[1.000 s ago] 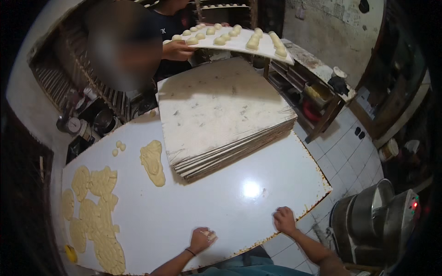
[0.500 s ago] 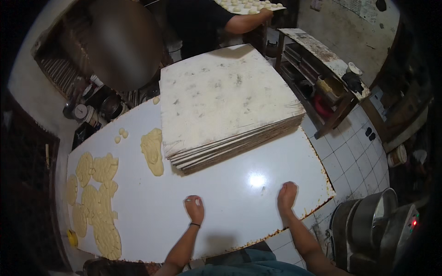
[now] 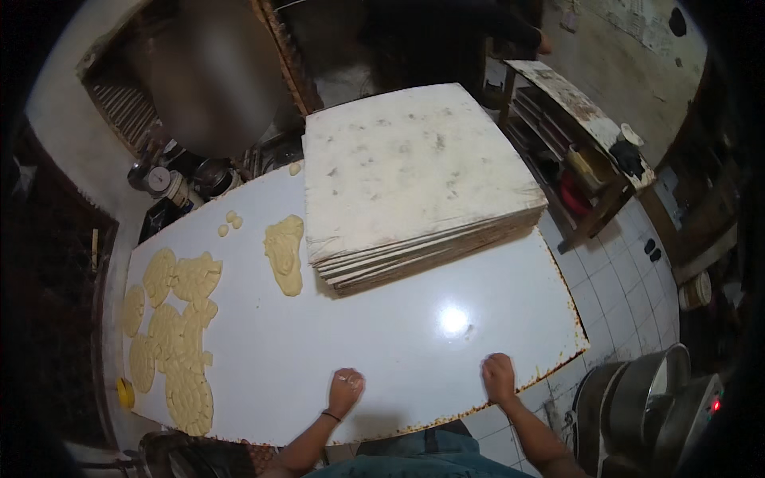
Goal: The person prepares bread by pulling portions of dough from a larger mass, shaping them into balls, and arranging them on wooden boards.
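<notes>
My left hand is closed in a loose fist near the front edge of the white table, a dark band around its wrist. Pale flecks show on its fingers, and I see nothing held in it. Also curled into a fist, my right hand is at the table's front edge farther right, with nothing visible in it. Beyond both hands lies a stack of pale, flour-dusted boards, apart from them. A lump of yellowish dough rests just left of the stack.
Flattened, scored dough pieces cover the table's left end. Several small dough balls lie toward the back. A low shelf stands at right, and large metal pans sit near right. A person in dark clothing is behind the boards.
Both my hands have drawn back toward the table's front edge, still closed. The other person has moved right; the board of dough balls by that person's arm is out of sight.
</notes>
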{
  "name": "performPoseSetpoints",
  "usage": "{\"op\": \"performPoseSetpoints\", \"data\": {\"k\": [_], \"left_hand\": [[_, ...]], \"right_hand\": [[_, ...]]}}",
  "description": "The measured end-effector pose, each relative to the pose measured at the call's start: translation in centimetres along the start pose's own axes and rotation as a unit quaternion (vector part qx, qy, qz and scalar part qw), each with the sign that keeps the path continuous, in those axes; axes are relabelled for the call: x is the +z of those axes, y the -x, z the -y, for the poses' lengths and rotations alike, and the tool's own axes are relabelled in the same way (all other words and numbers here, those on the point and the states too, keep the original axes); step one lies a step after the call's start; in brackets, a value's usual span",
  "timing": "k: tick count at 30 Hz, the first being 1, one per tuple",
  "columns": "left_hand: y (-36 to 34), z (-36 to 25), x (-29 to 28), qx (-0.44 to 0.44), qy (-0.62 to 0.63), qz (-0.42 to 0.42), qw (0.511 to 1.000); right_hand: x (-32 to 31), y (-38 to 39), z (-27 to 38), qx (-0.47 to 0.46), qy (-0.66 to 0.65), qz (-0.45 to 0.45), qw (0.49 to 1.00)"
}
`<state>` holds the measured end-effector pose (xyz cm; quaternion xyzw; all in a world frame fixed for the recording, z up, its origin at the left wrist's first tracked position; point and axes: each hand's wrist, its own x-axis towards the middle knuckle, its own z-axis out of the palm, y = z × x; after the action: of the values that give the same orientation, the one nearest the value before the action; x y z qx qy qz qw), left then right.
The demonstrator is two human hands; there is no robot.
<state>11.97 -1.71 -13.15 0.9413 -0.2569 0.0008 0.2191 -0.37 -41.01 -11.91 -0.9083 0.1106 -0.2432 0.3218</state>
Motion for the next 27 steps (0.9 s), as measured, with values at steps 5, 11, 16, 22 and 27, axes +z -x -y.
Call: {"op": "performPoseSetpoints", "data": {"k": [5,11,16,22,27], "left_hand": [[-7.4,-1.7,-0.2,-0.175,0.035,-0.192,0.965],[2.0,4.1,-0.1,-0.03,0.013,-0.067,0.997],[-1.0,0.9,0.1,-0.135,0.063,-0.189,0.971],[2.0,6.4,-4.4,-0.003,-0.143,-0.144,0.979],[2.8,-0.3,-1.5,-0.062,0.082,-0.183,0.978]], "right_hand": [[1.8,-5.6,3.2,0.145,0.062,-0.119,0.98],[-1.4,2.9,1.3,-0.023,0.067,0.013,0.997],[3.2,-2.3,8.4,0.249,0.053,-0.009,0.967],[-0.4,1.0,3.4,0.079,0.155,0.053,0.983],[4.4,2.5,8.5,0.033,0.07,0.012,0.997]]}}
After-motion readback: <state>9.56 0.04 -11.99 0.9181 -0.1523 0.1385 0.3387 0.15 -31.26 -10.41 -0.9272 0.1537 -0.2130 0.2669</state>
